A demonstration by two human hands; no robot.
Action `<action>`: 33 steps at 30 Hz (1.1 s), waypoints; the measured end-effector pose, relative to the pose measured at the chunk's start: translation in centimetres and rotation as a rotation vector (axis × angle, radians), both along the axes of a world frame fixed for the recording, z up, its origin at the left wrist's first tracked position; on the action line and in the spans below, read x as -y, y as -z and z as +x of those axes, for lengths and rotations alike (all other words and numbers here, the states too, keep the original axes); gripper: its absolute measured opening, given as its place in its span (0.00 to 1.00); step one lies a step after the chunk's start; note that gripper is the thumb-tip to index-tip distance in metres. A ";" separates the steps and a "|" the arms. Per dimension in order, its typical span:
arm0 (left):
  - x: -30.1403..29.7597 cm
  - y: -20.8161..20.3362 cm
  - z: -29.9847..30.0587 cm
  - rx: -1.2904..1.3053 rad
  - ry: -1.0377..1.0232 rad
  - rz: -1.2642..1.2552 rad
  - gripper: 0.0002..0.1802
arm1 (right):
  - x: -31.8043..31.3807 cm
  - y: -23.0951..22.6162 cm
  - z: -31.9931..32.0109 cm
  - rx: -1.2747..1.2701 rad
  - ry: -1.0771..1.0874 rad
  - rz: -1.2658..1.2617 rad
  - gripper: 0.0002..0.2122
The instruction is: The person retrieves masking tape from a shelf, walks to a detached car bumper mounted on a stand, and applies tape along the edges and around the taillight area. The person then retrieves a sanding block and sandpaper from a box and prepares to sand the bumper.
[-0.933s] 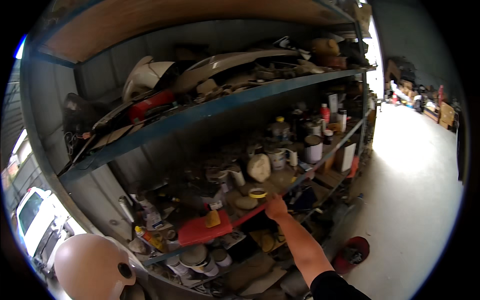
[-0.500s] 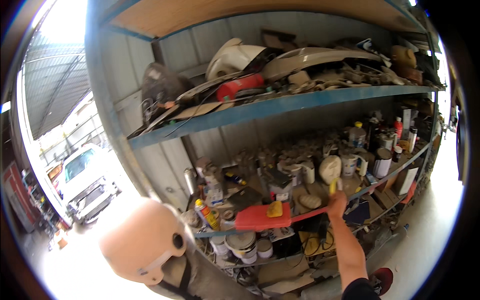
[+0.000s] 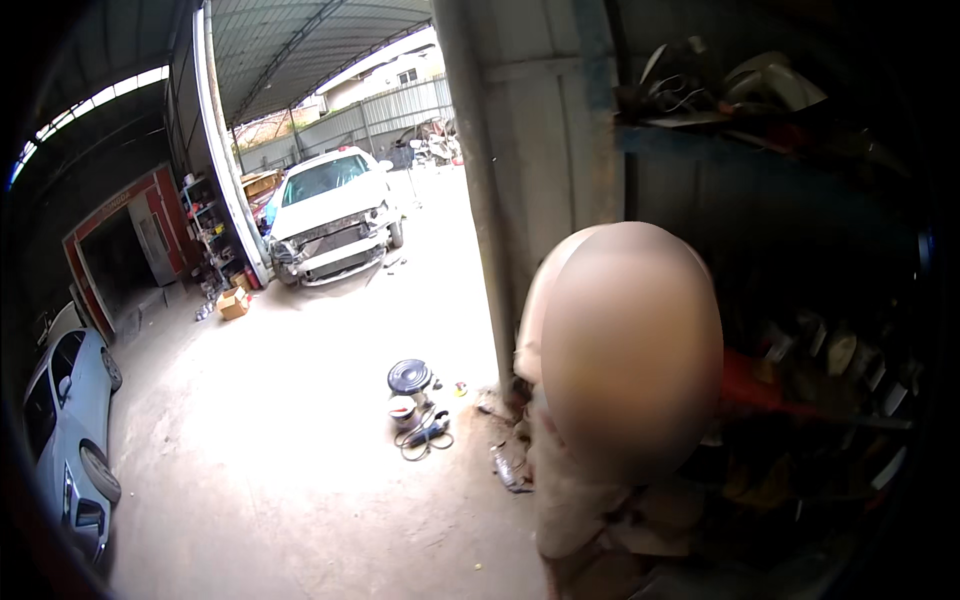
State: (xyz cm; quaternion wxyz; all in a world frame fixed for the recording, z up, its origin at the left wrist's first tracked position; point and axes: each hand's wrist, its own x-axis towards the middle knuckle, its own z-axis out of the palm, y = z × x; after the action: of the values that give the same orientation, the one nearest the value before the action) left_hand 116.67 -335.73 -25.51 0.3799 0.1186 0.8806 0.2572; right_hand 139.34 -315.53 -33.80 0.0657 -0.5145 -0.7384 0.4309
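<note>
Neither my left hand nor my right hand shows. Close in front of me, right of the middle, stands a person in beige clothes and a light cap. Behind the person a dark shelf rack holds car parts on its upper board. Lower down on the rack lies a red object, partly hidden by the person and blurred. Several pale containers at the far right are too dark to make out.
A white car without its front bumper cover stands outside. A light blue car is at the left. On the floor are a round black stool, a small bucket, a corded power tool and a cardboard box.
My view has swung left from the shelf to the open floor and the cars. My right hand, which was at the shelf edge with a yellow object, has left the picture.
</note>
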 end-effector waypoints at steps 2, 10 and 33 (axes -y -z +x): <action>-2.3 -1.8 -3.7 0.092 0.028 0.172 0.22 | 1.7 -4.0 -6.4 -0.257 0.027 -0.325 0.10; -0.6 -10.2 -22.9 0.347 -0.196 0.925 0.23 | 3.7 -18.5 -31.9 -1.049 -0.184 -1.274 0.10; -3.9 -23.0 -61.8 -0.567 -0.664 0.647 0.10 | -1.7 -24.9 -82.6 -0.797 -1.079 -0.656 0.08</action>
State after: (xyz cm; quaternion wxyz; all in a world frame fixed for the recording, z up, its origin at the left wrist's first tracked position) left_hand 54.88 -331.86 -2.49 -0.0299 0.0097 0.8146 0.5792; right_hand 56.76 -313.81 -8.90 -0.0491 0.1211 -0.6422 0.7553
